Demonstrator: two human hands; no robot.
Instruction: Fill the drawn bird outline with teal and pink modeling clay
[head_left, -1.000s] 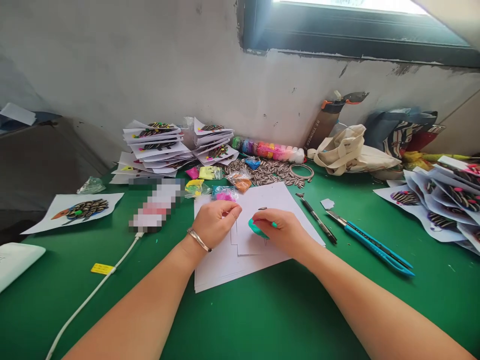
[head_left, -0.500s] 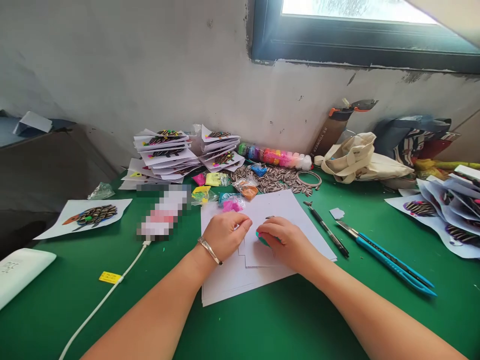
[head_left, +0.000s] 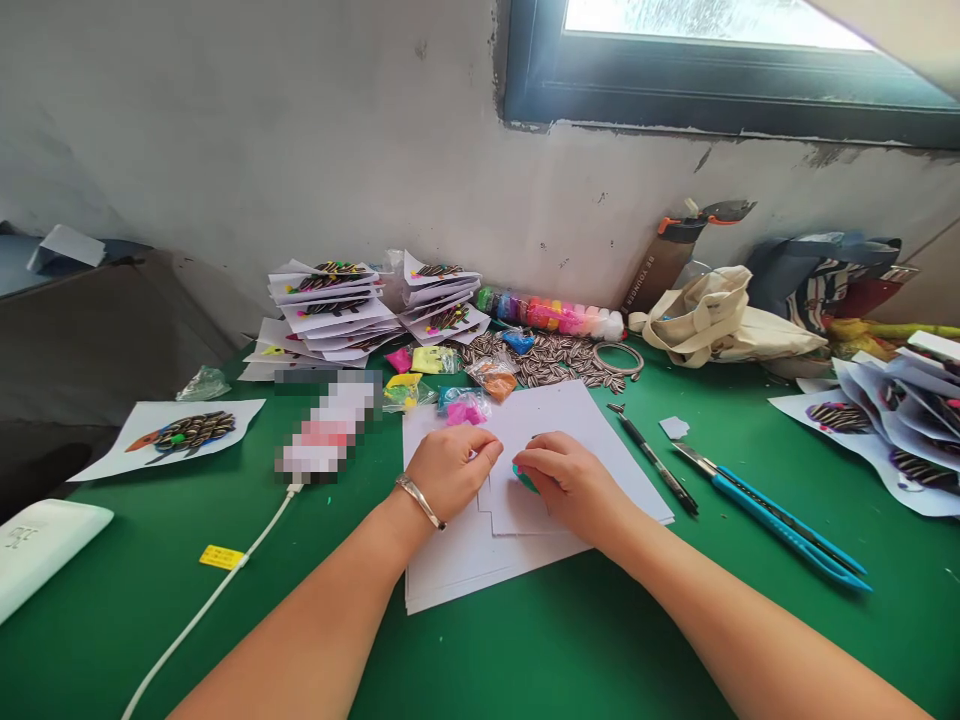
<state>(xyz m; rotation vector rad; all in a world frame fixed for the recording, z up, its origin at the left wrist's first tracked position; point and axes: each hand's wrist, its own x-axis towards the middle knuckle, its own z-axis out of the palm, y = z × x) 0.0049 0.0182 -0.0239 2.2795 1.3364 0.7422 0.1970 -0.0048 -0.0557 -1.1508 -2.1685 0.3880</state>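
Observation:
My right hand point(head_left: 574, 485) is curled, pressing a flat teal clay piece point(head_left: 523, 478) onto a white paper sheet point(head_left: 555, 420); most of the clay is hidden under the fingers. My left hand point(head_left: 448, 465), with a metal bracelet on the wrist, rests closed on the same stack of sheets just left of the clay, fingertips pinched together. What the left fingers hold, if anything, I cannot make out. Both hands nearly touch.
Striped sunflower seeds point(head_left: 551, 360) and small clay bags point(head_left: 465, 405) lie behind the paper. A black pen point(head_left: 652, 458) and blue utility knife point(head_left: 772, 515) lie to the right. Stacks of finished seed pictures point(head_left: 330, 300) stand at the back left; a white cable point(head_left: 217, 590) runs on the green table point(head_left: 525, 650).
Since a second ago the view has tilted slightly. My right hand has closed over the teal clay, covering more of it. In the last half second almost nothing has moved.

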